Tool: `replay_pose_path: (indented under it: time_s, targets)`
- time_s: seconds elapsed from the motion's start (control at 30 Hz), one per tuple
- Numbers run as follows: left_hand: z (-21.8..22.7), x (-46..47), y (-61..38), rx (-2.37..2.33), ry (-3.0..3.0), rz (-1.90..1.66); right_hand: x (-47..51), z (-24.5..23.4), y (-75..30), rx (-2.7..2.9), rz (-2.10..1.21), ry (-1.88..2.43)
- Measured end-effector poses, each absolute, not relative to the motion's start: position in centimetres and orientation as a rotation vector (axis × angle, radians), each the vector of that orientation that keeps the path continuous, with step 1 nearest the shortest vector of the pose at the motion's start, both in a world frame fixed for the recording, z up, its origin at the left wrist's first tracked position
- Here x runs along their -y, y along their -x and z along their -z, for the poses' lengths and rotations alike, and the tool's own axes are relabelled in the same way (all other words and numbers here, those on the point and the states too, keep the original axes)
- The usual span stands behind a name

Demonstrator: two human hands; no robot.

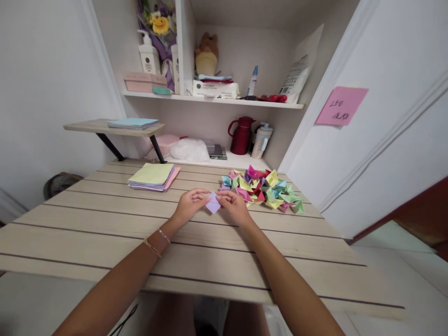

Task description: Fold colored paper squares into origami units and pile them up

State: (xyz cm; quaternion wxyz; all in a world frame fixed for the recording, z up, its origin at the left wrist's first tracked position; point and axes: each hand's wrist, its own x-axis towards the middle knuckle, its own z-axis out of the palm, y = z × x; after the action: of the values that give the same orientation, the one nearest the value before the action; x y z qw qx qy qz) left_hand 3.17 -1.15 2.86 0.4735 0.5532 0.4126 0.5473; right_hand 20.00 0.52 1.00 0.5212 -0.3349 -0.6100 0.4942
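Note:
Between my two hands is a small purple folded paper (213, 204), its corner pointing down toward me, just above the slatted table. My left hand (191, 204) pinches its left edge between thumb and fingers. On the opposite edge, the thumb and fingers of my right hand (234, 205) are closed too. Just beyond my right hand lies a heap of folded paper boats (262, 186) in pink, yellow, green, blue and red. A stack of square paper sheets (152, 174), yellow on top, sits beyond my left hand.
A small raised shelf (87, 126) at the left bears blue paper sheets (133, 122). Behind the table (217, 252) stand a red thermos jug (241, 136) and a pale tumbler (261, 141). A pink note (341, 106) is stuck on the right wall.

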Motion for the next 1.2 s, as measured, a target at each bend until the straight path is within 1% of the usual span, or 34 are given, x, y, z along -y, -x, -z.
replay_pose_path:
  time_s: [0.2, 0.4, 0.67, 0.87, 1.07, 1.2]
  targets:
    - [-2.7, 1.21, -3.24, -1.012, -1.415, -1.303, -0.77, -0.63, -20.11, 1.615, -1.098, 0.762]
    - [-2.64, 1.18, -3.2, -1.029, -1.4, -1.38, -0.84, -0.2, -19.81, 1.525, -1.198, 0.758]
    - [-2.44, 1.1, -3.17, -0.94, -1.368, -1.374, -0.8, -0.22, -19.72, 1.404, -1.342, 0.686]
    - [-2.46, 1.12, -3.13, -0.941, -1.382, -1.35, -0.58, -0.73, -19.84, 1.416, -1.294, 0.694]
    - [-2.84, 1.18, -3.15, -0.923, -1.346, -1.349, -0.63, -0.42, -19.76, 1.466, -1.335, 0.654]
    - [-2.86, 1.09, -3.02, -0.885, -1.285, -1.268, -1.0, -0.17, -19.92, 1.383, -1.341, 0.67]
